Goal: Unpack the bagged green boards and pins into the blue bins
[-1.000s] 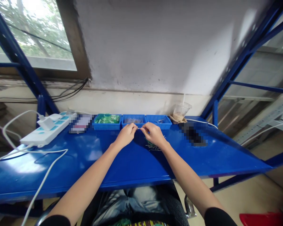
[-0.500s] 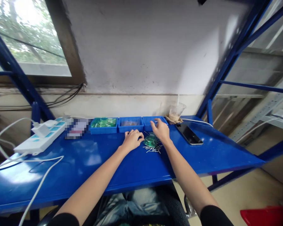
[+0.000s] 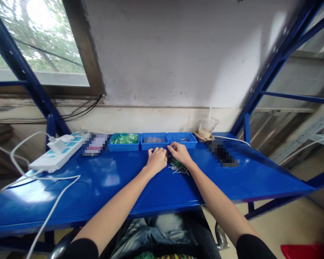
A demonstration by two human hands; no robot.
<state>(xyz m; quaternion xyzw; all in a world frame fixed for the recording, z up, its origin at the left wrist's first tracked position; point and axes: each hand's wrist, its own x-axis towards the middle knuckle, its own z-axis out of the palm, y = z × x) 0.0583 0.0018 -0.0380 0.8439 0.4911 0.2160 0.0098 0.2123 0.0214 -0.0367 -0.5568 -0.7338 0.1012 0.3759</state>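
My left hand (image 3: 157, 159) is closed, fingers curled, just in front of the middle blue bin. My right hand (image 3: 180, 152) meets it fingertip to fingertip, thumb and forefinger pinched. Whatever lies between the fingers is too small or hidden to make out. Partly beneath my right hand is a pile of green pieces and thin metal pins (image 3: 179, 167) on the blue table. A row of three blue bins stands behind: the left bin (image 3: 124, 147) holds green pieces, the middle bin (image 3: 154, 146) small clear or brownish pieces, the right bin (image 3: 187, 145) a few metallic pieces.
At the left, a white power strip (image 3: 58, 154) trails a white cable (image 3: 55, 201) across the table (image 3: 110, 187). A blurred-out flat item (image 3: 95, 145) lies beside the left bin. On the right are a plastic cup with a straw (image 3: 207, 126) and a dark, blurred-out object (image 3: 223, 154).
My right hand has come away from the right bin, moving down and left to my left hand. The fingers of both hands now meet. My view has shifted slightly.
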